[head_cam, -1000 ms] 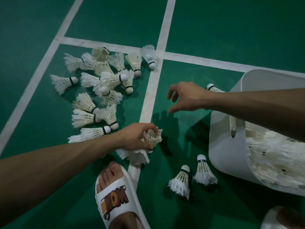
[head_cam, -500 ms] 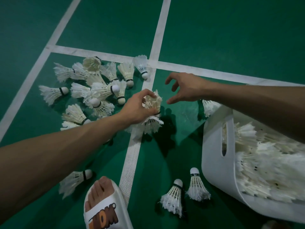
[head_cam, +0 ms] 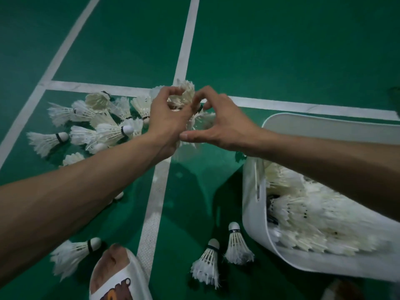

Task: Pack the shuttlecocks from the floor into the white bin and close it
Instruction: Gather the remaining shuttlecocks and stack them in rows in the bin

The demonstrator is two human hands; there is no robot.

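Note:
My left hand [head_cam: 166,118] is shut on a nested stack of white feather shuttlecocks [head_cam: 184,94], held above the court line. My right hand [head_cam: 223,128] meets it from the right, fingers curled over the stack's top and thumb under its feathers. A pile of several loose shuttlecocks [head_cam: 108,128] lies on the green floor to the left, under my left forearm. Two shuttlecocks [head_cam: 207,260] [head_cam: 237,245] stand cork-up near the white bin [head_cam: 255,213], which is tipped toward me at the right, open and holding many shuttlecocks [head_cam: 320,217].
One more shuttlecock [head_cam: 73,252] lies at the lower left beside my foot in a white slipper [head_cam: 116,282]. White court lines [head_cam: 186,40] cross the green floor. A second foot shows at the bottom right corner.
My left hand has carried the stack up and away from me, toward the court-line crossing. My right hand has closed in from the right and now wraps the stack. The view has tilted closer.

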